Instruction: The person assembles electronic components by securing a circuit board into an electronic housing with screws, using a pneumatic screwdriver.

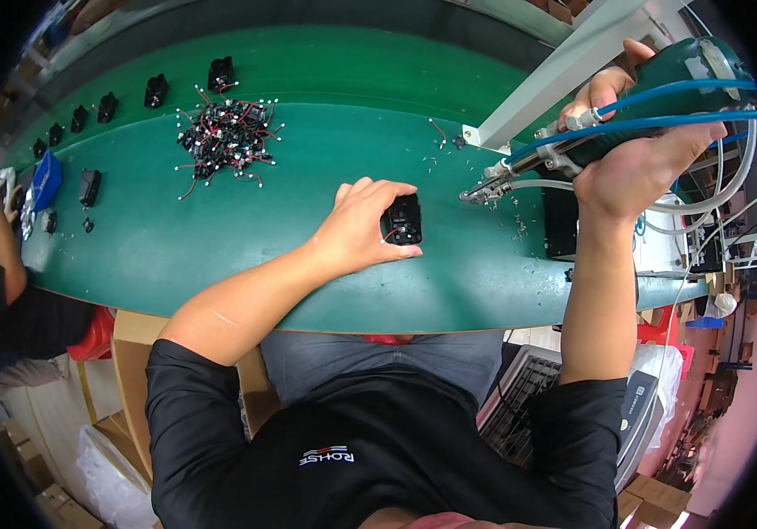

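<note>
My left hand (362,222) is closed around a small black plastic housing (405,219) on the green table, thumb at its near edge and fingers at its far edge. A short red wire with a white connector lies across the housing. At the upper right my right hand (616,172) grips the green body of an air screwdriver (682,84), fingers wrapped over its far side. Its metal nozzle (482,187) points left, above the table and apart from the housing. Blue hoses (660,123) and a clear tube (713,203) run from the tool.
A heap of black parts with red wires (228,139) lies at the far left of my hands. Several black housings (156,90) stand in a row on the green belt behind. Small screws (519,220) are scattered below the nozzle. A white post (555,75) rises nearby. Another person's arm (6,229) shows at left.
</note>
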The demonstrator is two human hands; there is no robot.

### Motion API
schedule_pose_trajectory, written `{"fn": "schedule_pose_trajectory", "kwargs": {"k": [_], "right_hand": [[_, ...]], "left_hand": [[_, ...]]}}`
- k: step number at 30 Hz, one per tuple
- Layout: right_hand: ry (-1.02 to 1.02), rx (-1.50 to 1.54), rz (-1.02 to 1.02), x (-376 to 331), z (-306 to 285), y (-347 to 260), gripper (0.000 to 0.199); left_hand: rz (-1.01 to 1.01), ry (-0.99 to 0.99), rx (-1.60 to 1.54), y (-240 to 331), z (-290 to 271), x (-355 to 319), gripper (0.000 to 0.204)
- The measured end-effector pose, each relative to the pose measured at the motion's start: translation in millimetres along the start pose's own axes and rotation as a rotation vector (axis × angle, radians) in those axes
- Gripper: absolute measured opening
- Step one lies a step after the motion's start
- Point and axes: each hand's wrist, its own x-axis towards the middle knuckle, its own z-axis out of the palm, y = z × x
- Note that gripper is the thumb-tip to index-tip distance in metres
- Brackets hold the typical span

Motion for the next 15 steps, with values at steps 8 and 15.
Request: {"fn": "schedule_pose_trajectory", "kwargs": {"k": [8, 15], "right_hand": [[-0.048, 0.030, 0.001, -12.4, 0.2, 17.9, 0.105], [-0.049, 0.076, 0.029, -18.6, 1.5, 24.5, 0.104]], "left_hand": [[-0.042, -0.027, -0.008, 2.7, -0.3, 1.1, 0.077], [-0.005, 0.008, -0.009, 0.1, 1.2, 0.6, 0.077]]}}
